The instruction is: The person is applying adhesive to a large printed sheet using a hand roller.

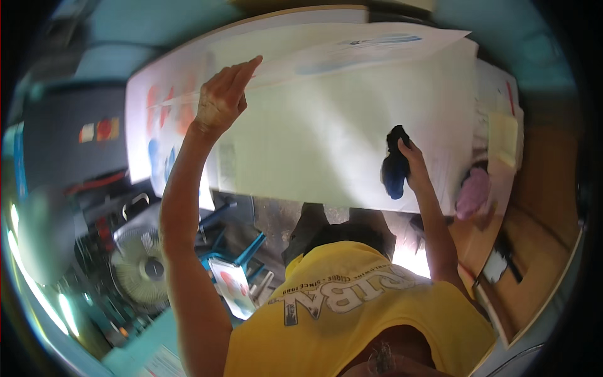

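Observation:
My left hand (221,96) is raised over the left part of the table, its fingers close together. It is at the near edge of a thin pale sheet (282,70) with blue and faint red marks; whether the fingers pinch that sheet is unclear. The sheet's far right corner stands out in a point. Below it spreads a broad whitish surface (292,141), crossed by soft shadow. On the right, my right hand (414,162) grips a bunched black and dark blue cloth (395,172) over this surface, thumb on its near side.
Red and blue marked paper (162,122) lies at the table's left end. At right are a pink bundled cloth (472,193) and a yellowish block (502,136) on a wooden surface (541,207). An electric fan (136,266) and a blue stool frame (249,249) stand lower left.

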`<state>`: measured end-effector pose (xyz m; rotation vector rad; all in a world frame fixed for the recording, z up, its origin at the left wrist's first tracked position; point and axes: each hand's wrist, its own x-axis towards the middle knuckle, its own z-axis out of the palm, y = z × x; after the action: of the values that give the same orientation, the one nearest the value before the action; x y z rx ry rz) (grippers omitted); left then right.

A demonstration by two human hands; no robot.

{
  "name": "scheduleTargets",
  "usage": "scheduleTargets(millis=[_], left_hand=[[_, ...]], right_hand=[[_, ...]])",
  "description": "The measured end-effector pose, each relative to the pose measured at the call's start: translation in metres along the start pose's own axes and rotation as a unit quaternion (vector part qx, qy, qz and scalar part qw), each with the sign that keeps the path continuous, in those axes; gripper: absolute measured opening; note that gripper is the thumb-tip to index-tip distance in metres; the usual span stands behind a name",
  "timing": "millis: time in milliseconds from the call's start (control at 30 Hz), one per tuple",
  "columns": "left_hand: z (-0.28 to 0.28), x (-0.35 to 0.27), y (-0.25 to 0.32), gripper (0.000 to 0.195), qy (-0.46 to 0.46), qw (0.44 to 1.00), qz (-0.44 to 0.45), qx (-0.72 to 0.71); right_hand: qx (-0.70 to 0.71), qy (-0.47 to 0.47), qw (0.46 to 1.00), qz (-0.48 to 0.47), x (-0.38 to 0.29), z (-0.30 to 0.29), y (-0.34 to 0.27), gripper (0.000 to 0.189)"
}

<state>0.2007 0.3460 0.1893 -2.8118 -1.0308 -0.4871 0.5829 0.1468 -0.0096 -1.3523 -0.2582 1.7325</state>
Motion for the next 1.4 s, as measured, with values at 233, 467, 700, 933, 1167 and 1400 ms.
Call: scheduleTargets(millis=[233, 467, 700, 933, 1167, 1400], left_hand=[[-0.176, -0.162, 0.085, 0.06, 0.061, 0.967, -0.234, 0.078], [-0.215, -0.357, 0.209, 0.057, 0.09, 0.896, -0.41, 0.145], [-0.233, -0.524, 0.295, 0.059, 0.113, 0.786, -0.601, 0.09], [-0.261, -0.669, 0.358, 0.06, 0.19, 0.686, -0.694, 0.106], [-0.276, -0.744, 0.44, 0.043, 0.19, 0.559, -0.796, 0.136], [-0.266, -0.765, 0.504, 0.031, 0.214, 0.427, -0.859, 0.183]], right_hand=[[-0.139, -0.074, 0.981, -0.111, 0.004, 0.081, -0.02, 0.035], [-0.157, -0.116, 0.976, -0.092, 0.001, 0.169, 0.03, 0.043], [-0.448, -0.122, 0.866, -0.186, 0.021, 0.328, 0.154, 0.053], [-0.468, -0.252, 0.808, -0.256, 0.073, 0.521, 0.193, 0.046], [-0.529, -0.215, 0.719, -0.396, 0.081, 0.614, 0.237, 0.046], [-0.581, -0.333, 0.61, -0.424, 0.113, 0.632, 0.288, 0.045]])
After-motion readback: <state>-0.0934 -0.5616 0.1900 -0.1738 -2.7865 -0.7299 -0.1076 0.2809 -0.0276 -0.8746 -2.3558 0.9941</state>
